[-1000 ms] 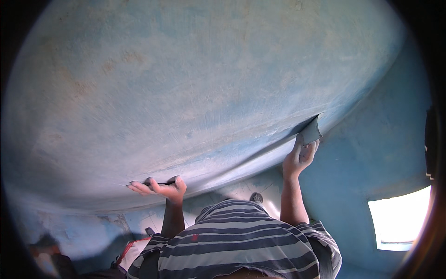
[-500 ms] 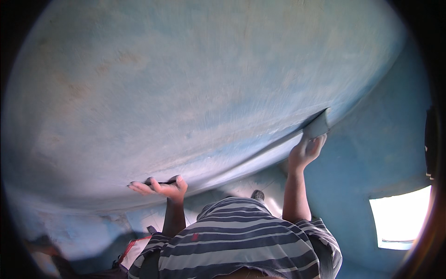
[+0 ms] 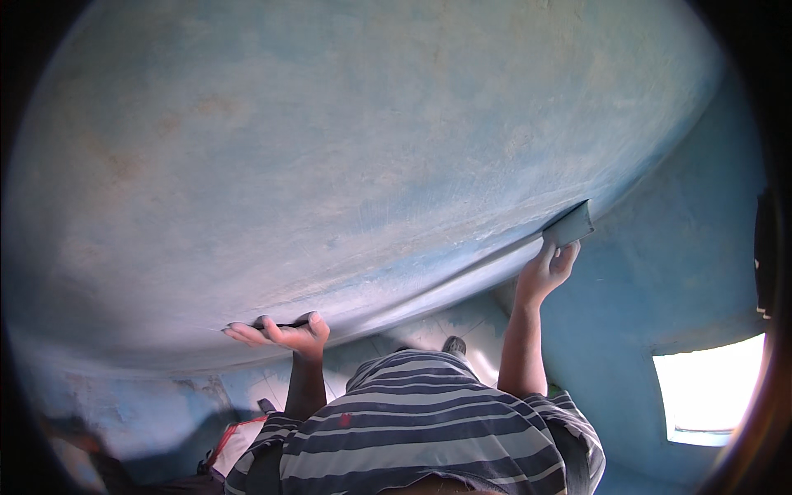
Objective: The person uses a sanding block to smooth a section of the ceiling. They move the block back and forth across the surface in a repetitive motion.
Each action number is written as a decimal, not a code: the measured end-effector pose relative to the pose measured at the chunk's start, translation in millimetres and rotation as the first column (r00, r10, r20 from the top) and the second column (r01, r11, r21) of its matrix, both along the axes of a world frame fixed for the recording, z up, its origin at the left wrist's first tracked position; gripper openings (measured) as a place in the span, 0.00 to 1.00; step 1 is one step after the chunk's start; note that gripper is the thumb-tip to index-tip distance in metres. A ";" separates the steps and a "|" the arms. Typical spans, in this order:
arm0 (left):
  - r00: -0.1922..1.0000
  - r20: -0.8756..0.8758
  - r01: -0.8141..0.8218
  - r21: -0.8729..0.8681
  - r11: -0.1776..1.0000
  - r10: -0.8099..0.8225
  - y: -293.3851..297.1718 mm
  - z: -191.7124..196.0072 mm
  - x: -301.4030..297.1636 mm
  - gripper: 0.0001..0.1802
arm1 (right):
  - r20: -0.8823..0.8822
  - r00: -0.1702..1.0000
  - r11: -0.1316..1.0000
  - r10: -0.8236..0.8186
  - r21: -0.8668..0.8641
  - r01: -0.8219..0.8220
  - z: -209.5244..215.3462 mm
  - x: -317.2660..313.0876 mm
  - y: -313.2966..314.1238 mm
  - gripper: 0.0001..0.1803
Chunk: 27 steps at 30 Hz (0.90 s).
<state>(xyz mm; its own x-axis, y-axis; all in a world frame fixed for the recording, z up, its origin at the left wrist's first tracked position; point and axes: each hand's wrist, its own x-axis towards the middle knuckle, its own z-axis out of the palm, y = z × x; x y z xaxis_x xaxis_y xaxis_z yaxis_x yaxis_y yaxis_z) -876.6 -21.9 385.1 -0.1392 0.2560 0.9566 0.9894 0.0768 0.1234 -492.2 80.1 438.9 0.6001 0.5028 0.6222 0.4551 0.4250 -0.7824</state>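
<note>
A blue, pale-patched painted wall (image 3: pixel 355 165) fills most of the view in front of me. At the right, my right hand (image 3: pixel 548 268) is raised with its fingers closed on the lower edge of a flat grey rectangular piece (image 3: pixel 572 225). The upper edge of this piece lies against the wall and casts a dark shadow there; whether it is sandpaper or a scraper I cannot tell. Lower left, my left hand (image 3: pixel 285 333) rests against the wall with fingers spread and slightly bent. Nothing shows in it, only a dark shadow between fingers and wall.
A darker blue side wall (image 3: pixel 643 280) meets the wall at the right. It has a bright square opening (image 3: pixel 711 388). A tiled floor (image 3: pixel 421 330) and my shoe (image 3: pixel 454 345) show below. A red-edged white bag-like item (image 3: pixel 235 445) lies at lower left.
My right hand has shifted slightly right and down along the wall with the grey piece, whose face now shows more. The left hand stays nearly in place.
</note>
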 end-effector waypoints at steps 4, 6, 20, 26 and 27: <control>1.000 -0.011 0.013 0.006 1.000 -0.013 1.4 0.8 -0.5 0.43 | -0.048 0.998 0.999 -0.045 -0.012 0.045 5.1 -7.5 -1.4 0.09; 1.000 -0.016 0.019 0.010 1.000 -0.019 2.2 1.4 -0.4 0.43 | -0.031 0.999 0.999 -0.022 -0.045 0.021 -4.3 -9.4 -7.6 0.09; 1.000 -0.010 0.011 0.002 1.000 -0.011 2.2 -2.0 -1.1 0.43 | 0.078 0.997 0.998 -0.007 -0.062 0.012 -8.3 3.0 -11.0 0.08; 1.000 -0.005 0.003 0.018 1.000 -0.003 2.9 -6.0 -2.6 0.43 | 0.074 0.995 0.998 0.067 -0.011 -0.067 -4.2 -16.4 -18.2 0.04; 1.000 -0.005 -0.001 0.016 1.000 0.001 2.6 -5.5 -2.4 0.43 | 0.105 0.994 0.999 0.021 -0.029 -0.018 -1.9 -10.9 -15.5 0.03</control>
<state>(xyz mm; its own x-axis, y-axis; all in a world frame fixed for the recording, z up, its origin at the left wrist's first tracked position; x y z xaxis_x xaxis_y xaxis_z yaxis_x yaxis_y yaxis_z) -879.0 -19.3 379.6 -0.1347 0.2407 0.9612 0.9899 0.0761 0.1197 -503.0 64.5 437.0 0.5216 0.5322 0.6669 0.5275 0.4133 -0.7423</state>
